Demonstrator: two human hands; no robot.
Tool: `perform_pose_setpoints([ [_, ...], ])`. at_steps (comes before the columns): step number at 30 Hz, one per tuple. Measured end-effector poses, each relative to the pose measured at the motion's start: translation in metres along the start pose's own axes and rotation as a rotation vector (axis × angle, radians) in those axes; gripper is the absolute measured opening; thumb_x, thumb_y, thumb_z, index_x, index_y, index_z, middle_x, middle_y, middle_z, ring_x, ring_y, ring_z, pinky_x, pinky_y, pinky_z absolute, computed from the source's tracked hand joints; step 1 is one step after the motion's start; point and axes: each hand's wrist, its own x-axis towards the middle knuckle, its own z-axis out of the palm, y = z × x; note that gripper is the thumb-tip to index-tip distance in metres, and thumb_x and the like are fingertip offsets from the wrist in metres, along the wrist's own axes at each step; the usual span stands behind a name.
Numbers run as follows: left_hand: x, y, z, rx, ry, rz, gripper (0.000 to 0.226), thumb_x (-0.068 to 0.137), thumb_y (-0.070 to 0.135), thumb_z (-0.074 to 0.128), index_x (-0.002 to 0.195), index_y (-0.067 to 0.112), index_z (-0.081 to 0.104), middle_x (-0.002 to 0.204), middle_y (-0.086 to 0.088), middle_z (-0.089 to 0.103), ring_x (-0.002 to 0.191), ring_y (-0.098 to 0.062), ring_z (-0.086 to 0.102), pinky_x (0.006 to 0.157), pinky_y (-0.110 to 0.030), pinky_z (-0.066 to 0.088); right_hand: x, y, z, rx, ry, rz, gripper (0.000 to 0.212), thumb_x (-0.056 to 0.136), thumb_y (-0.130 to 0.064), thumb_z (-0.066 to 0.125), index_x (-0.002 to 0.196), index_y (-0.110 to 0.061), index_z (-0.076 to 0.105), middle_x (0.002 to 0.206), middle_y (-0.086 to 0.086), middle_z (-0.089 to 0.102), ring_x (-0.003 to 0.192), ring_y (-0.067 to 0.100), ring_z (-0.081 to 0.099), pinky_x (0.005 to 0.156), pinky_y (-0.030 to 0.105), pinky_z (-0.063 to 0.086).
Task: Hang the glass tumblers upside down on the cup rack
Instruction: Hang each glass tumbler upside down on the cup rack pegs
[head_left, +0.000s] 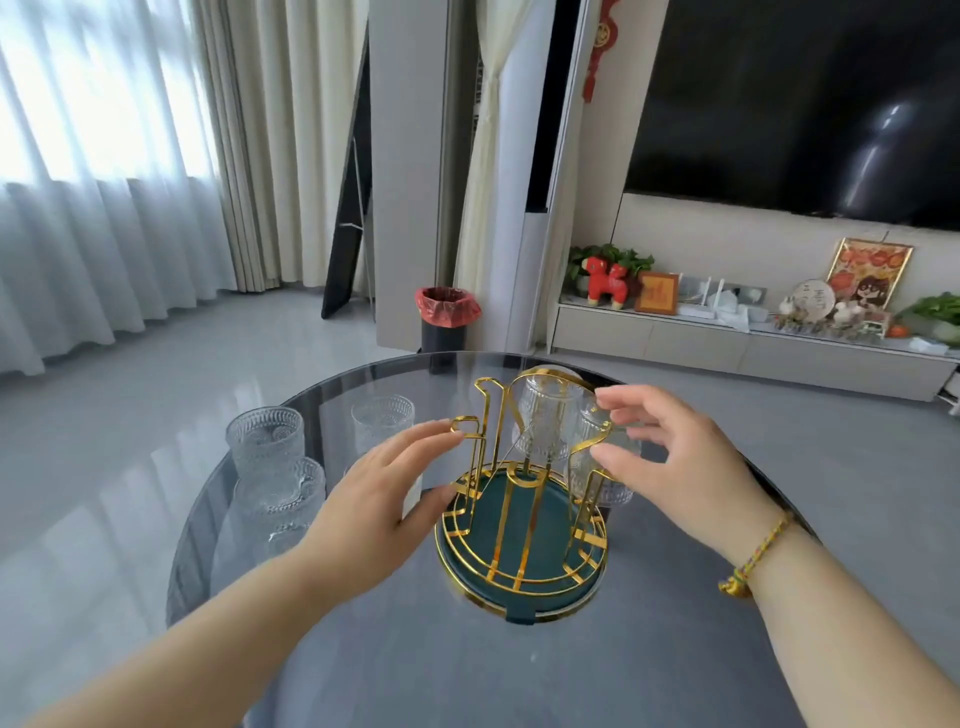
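Note:
A gold wire cup rack (519, 525) on a round teal tray stands in the middle of the glass table. Two embossed glass tumblers hang upside down on it: one at the back (550, 415), one at the right (605, 462). My right hand (670, 457) is spread around the right tumbler, fingertips touching or very near it. My left hand (384, 488) is open beside the rack's left side, thumb at the tray's rim. Three upright tumblers stand at the left: a far one (383, 423), one further left (265, 441) and a nearer one (280, 499).
The round dark glass table (467, 649) has its edge close behind the rack and beyond the left tumblers. A bin with a red bag (447, 317) stands on the floor behind. A low TV cabinet (727, 343) runs along the right wall.

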Motion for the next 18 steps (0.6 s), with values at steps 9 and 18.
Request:
perform_pose_setpoints([
  [9, -0.107, -0.061, -0.021, 0.242, 0.058, -0.294, 0.042, 0.076, 0.035, 0.035, 0.086, 0.014, 0.07, 0.096, -0.003, 0.072, 0.092, -0.014, 0.059, 0.079, -0.025, 0.038, -0.024, -0.028, 0.111, 0.205, -0.255, -0.008, 0.034, 0.074, -0.017, 0.064, 0.099, -0.036, 0.049, 0.095, -0.021, 0.053, 0.09, -0.004, 0.052, 0.075, -0.003, 0.038],
  [18, -0.119, -0.094, 0.014, 0.344, -0.051, -0.371, 0.037, 0.048, 0.01, 0.088, 0.08, 0.016, 0.07, 0.081, 0.003, 0.074, 0.07, -0.012, 0.07, 0.054, -0.022, 0.05, -0.024, 0.001, 0.229, 0.271, -0.058, 0.351, 0.075, 0.071, -0.021, 0.07, 0.132, -0.016, 0.027, 0.136, 0.004, 0.035, 0.127, 0.015, 0.03, 0.104, 0.026, 0.026],
])
